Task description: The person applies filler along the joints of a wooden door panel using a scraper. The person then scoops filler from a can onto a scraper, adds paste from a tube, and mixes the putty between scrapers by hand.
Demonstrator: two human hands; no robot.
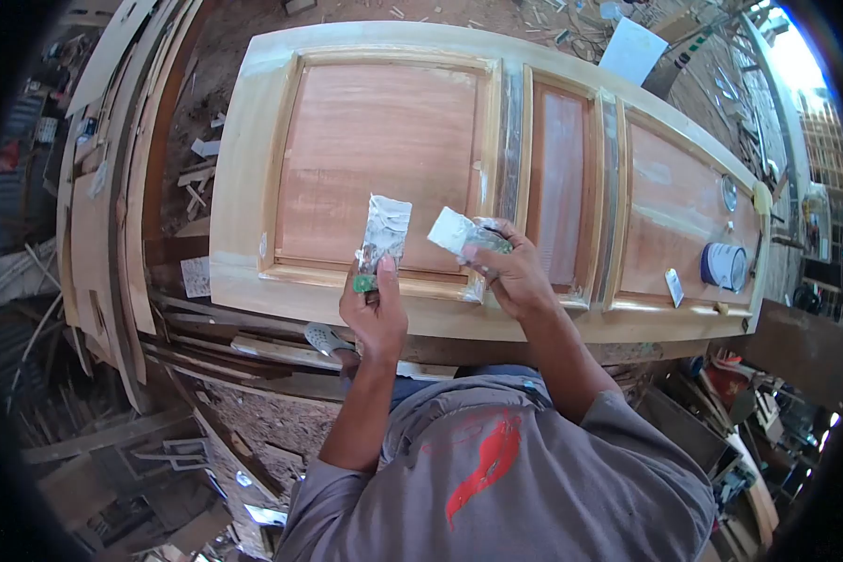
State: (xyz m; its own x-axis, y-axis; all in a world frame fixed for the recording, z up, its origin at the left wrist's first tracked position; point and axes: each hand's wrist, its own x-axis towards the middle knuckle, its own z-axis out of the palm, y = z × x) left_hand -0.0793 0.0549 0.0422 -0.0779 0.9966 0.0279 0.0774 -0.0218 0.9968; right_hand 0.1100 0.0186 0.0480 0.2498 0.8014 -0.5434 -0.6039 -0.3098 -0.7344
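Grey short-sleeved shirt (581, 468) with a red printed shape (487, 464), blue trousers.

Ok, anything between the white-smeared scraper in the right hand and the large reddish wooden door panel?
Nothing visible stands between the scraper in the right hand and the reddish panel; the left hand holds a second white-smeared scraper off to its left.

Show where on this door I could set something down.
The widest free patch is the large left panel, beyond your left hand and right hand, inside its raised moulding. The narrow middle panel, between the two dark strips, is bare too. The right panel is crowded at its right end: tub, round piece, small flat tool.
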